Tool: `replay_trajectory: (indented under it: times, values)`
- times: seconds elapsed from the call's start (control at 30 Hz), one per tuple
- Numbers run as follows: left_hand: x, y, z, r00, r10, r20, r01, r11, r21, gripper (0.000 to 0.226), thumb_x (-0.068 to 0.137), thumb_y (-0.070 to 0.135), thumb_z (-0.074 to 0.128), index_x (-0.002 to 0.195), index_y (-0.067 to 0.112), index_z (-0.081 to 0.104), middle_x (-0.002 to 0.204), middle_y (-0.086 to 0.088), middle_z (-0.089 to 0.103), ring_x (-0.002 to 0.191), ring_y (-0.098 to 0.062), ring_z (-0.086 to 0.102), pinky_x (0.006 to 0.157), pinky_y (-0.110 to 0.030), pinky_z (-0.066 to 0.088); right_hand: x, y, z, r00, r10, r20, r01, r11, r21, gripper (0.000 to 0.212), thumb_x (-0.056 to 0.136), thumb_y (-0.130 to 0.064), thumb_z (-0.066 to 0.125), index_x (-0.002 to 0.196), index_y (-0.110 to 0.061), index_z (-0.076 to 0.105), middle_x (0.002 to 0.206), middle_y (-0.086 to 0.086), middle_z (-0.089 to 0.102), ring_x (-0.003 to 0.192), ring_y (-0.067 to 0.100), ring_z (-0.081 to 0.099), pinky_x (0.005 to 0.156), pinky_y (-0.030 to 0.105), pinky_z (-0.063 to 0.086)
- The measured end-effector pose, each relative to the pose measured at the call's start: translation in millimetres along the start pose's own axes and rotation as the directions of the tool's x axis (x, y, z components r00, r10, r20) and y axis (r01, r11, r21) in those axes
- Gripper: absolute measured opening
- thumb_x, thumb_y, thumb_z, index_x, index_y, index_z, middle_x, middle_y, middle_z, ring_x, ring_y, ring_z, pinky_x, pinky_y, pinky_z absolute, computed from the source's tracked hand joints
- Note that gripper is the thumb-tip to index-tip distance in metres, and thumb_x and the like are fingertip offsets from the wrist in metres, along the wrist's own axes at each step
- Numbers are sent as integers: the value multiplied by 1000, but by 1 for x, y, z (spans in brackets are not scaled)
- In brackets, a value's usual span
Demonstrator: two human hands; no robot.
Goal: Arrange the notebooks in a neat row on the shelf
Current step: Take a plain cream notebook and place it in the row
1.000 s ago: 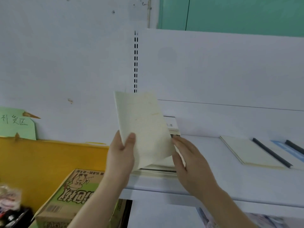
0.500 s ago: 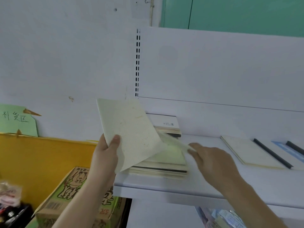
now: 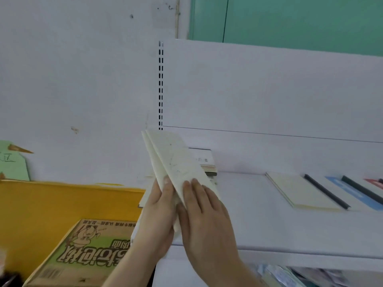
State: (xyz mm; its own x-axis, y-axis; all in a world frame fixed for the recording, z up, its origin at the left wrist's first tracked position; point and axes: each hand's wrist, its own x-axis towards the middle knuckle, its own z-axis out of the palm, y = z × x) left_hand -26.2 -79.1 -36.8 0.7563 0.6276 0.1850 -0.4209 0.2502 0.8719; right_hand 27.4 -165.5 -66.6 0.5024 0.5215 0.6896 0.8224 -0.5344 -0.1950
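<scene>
The left hand point(image 3: 159, 214) pinches a thin cream paper-covered notebook point(image 3: 176, 162), speckled and faintly scribbled, tilted on edge above the white metal shelf's point(image 3: 259, 220) left front corner. The right hand point(image 3: 205, 220) lies flat-fingered against its cover. Near the shelf's right edge lies a flat cream notebook with a black spine point(image 3: 304, 191).

A: What do the cream notebooks point(image 3: 176, 162) held up in both hands cover?

B: Most of the stack of pale notebooks point(image 3: 204, 160) behind them on the white metal shelf point(image 3: 290, 228); only its top right corner shows, and the print there is too small to read.

A: And the edges?

B: The red-covered notebook point(image 3: 375, 182) is cut off at the right, the green paper sign point(image 3: 12, 164) at the left. Under the shelf, the packets point(image 3: 290, 275) are blurred. The right hand point(image 3: 205, 220) hides the held notebooks' lower corner.
</scene>
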Motion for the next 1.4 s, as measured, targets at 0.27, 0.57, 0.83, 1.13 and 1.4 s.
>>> replay_trajectory:
  times: [0.27, 0.57, 0.83, 1.13, 1.4]
  values:
    - [8, -10, 8, 999, 26, 27, -30, 992, 125, 25, 101, 32, 52, 123, 32, 61, 114, 3, 73, 106, -22, 70, 89, -52, 56, -10, 34, -23, 998, 0, 64, -6, 996, 94, 50, 101, -38, 23, 145, -22, 37, 152, -5, 36, 135, 18, 35, 106, 38, 38]
    - [18, -58, 73, 996, -56, 73, 37, 970, 240, 15, 102, 30, 53, 112, 27, 63, 101, 8, 75, 92, -14, 72, 76, -34, 57, -22, 132, -87, 864, 474, 168, -492, 729, 476, 15, 98, -25, 51, 107, -33, 61, 94, -22, 68, 85, -1, 62, 65, 13, 44]
    - [48, -135, 190, 982, 71, 175, -186, 514, 838, 20, 103, 42, 41, 105, 23, 46, 86, 11, 56, 73, -8, 56, 57, -25, 46, -33, 253, -123, 841, 534, 83, -530, 785, 321, 23, 95, -21, 54, 105, -41, 58, 89, -21, 65, 80, -7, 59, 60, 9, 43]
    - [119, -221, 294, 994, 51, 99, -107, 180, 978, 37, 99, 42, 50, 118, 10, 51, 111, -8, 65, 103, -29, 62, 78, -34, 44, 11, 423, -99, 874, 458, 165, -475, 876, 85, 43, 94, -26, 55, 136, -25, 49, 107, -2, 61, 97, 15, 54, 73, 22, 42]
    - [163, -258, 303, 995, -83, 56, -62, -72, 996, 39, 98, 41, 41, 109, 10, 62, 113, -10, 53, 96, -26, 54, 78, -34, 43, 23, 481, -67, 914, 313, 260, -284, 948, -142, 19, 93, -36, 50, 90, -18, 55, 77, -1, 55, 83, 19, 49, 68, 31, 41]
